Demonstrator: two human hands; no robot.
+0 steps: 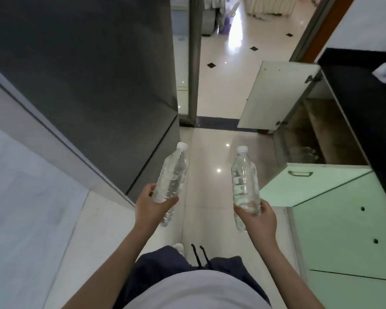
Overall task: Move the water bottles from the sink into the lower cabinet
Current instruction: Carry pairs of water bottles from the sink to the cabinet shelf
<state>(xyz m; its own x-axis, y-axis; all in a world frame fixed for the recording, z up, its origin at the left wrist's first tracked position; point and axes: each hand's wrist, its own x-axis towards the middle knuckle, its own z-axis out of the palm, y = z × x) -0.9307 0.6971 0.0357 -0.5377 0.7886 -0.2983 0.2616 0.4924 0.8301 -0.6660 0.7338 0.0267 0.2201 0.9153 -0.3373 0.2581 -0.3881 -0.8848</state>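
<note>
**2 bottles in hand, cabinet open ahead**

Here we are on the kitchen floor (212,152), looking down — and both hands are loaded. The left hand (151,205) is clenched around the lower body of the left bottle (172,179), fingers (168,200) wrapped round its front. The right hand (260,218) does the same with the right bottle (244,181). Both bottles are clear plastic with white caps, apparently full of water, and both are held low on the body with caps tipped forward and away. That looks like a carrying grip, 1 per hand, so 2 go across in a single trip.

Neither bottle is in the sink, which is out of view, nor yet in the cabinet. They hang in the air above the floor, well apart from each other, in front of the person's waist.

Ahead on the right, the lower cabinet (310,130) stands open under the dark worktop (361,103), its pale door (276,94) swung wide. Inside it is dim — some clear, glassy shapes (303,152) sit on the cabinet floor, quite possibly bottles already stored, though they are too murky to call. Nearer, a green door (299,181) juts out toward the right bottle.

My read: mid-carry, with placing into that cabinet the step to come, and that green door is the thing to steer around.
</note>
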